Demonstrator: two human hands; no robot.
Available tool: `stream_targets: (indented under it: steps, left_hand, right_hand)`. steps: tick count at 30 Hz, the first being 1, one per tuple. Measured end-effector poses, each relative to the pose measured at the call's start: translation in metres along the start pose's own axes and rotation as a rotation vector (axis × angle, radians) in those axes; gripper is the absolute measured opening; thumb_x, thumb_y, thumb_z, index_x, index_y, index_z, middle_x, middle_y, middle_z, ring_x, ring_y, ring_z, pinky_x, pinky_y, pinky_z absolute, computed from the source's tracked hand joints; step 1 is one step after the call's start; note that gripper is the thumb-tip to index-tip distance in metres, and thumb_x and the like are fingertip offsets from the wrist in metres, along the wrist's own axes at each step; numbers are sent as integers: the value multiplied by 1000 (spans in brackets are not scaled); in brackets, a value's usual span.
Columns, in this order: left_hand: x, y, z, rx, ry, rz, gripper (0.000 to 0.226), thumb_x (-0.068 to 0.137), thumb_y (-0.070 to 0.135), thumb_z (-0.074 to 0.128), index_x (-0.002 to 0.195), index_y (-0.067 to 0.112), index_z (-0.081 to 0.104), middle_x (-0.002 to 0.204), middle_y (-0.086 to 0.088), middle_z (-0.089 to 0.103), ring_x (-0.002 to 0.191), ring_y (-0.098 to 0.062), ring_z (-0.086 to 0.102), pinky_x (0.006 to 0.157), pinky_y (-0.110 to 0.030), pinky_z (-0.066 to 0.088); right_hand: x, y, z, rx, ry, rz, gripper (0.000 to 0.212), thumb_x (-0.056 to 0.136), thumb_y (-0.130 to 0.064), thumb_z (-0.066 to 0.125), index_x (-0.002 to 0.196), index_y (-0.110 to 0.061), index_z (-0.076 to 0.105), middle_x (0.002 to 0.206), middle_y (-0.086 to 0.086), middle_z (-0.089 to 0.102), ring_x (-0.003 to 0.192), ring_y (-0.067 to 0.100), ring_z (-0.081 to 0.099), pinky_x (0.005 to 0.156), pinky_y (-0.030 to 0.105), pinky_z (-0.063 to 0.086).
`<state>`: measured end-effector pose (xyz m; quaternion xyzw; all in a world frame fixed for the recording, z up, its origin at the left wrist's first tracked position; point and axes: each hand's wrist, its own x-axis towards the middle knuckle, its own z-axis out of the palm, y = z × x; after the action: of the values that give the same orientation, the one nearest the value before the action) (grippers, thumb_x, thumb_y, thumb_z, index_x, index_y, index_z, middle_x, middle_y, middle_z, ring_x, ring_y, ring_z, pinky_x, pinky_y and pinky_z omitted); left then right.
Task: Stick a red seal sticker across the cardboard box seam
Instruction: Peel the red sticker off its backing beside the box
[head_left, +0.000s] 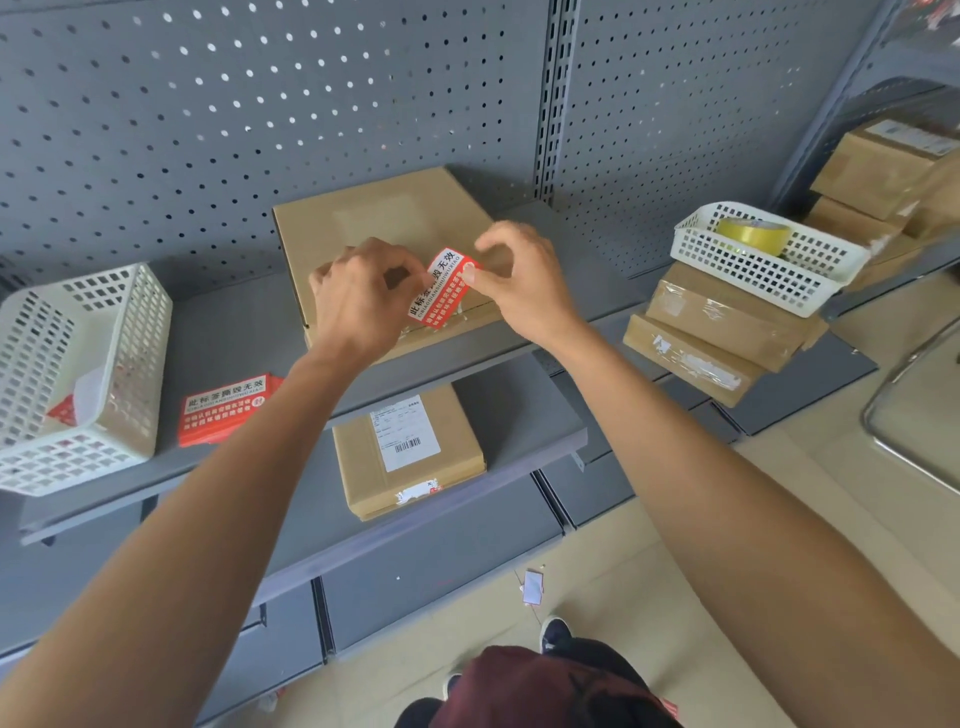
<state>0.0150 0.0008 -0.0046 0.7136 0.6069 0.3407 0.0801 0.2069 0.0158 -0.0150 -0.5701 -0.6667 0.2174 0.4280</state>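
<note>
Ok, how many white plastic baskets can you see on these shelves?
2. One white basket sits tipped at the left end of the upper shelf, beside the stack of red stickers. The other basket rests on the stacked cardboard boxes at right, holding a tape roll.

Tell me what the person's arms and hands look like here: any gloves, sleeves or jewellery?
Both arms are bare from the bottom of the picture up to the fingers: no sleeves in view. The left hand and right hand wear no gloves, and no rings, watch or wristbands show. Lower down, dark red clothing and dark shoes with white soles show.
</note>
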Motion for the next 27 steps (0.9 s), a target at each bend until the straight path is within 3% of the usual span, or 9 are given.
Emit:
stream_targets:
  steps: [2,4,8,11,16,18,21,24,27]
  left_hand:
    - [1,-1,-1,1,-6,-9,13,91,37,68,79,39,65,94,14,64,91,-14,55,89,-41,31]
    - [1,-1,-2,1,1,-5,13,91,37,68,79,39,65,98,14,67,93,-13,58,90,-41,32]
    - [0,-1,-2,-18,1,7,10,90,39,69,80,38,68,94,17,65,92,-15,63,97,-48,41]
    - [1,-1,-2,-43,-4,4,12,87,42,70,77,41,65,90,19,64,88,-15,66,96,-53,47]
    - [1,2,-4,-57,-36,5,5,85,47,67,90,48,66,86,21,63,90,-16,68,91,-57,51]
    - [2,3,-5,-45,-58,-4,3,85,48,65,82,49,65,85,20,65,90,-17,69,90,-57,52]
    - [3,2,-2,-5,-34,5,14,89,44,66,75,42,65,87,21,62,93,-17,66,96,-52,48]
    - [4,3,-1,49,4,16,12,93,39,65,87,29,69,95,15,62,102,-19,62,94,-41,34]
    - [10,9,0,86,-31,58,26,87,50,63,102,30,69,108,5,68,110,-25,58,91,-42,29]
  right_hand:
    - [-17,7,5,120,216,47,39,81,-21,76,116,-12,65,126,5,60,120,22,53,105,32,40]
    - [-29,12,14,157,294,87,45,81,-22,75,123,-13,65,127,8,57,117,23,52,106,38,42]
    - [-28,10,24,64,212,83,47,79,-31,78,125,-25,68,141,7,46,124,26,44,109,39,39]
    - [-21,10,24,53,177,81,34,77,-30,81,109,-29,74,148,4,44,133,28,39,110,44,38]
    - [-11,7,20,96,193,79,10,77,-27,82,85,-28,77,141,0,53,134,25,39,108,52,38]
    - [-7,8,17,77,136,78,10,79,-28,80,87,-22,78,139,1,55,134,25,41,109,54,36]
    - [-5,5,10,26,42,111,14,83,-31,77,92,-21,77,142,-2,54,137,23,40,111,52,30]
    - [-2,-2,5,-68,-15,144,14,85,-35,75,95,-24,77,146,-8,51,140,20,35,108,50,27]
    - [0,-10,1,-122,-45,164,14,86,-35,75,92,-23,79,148,-11,50,140,20,35,110,56,27]
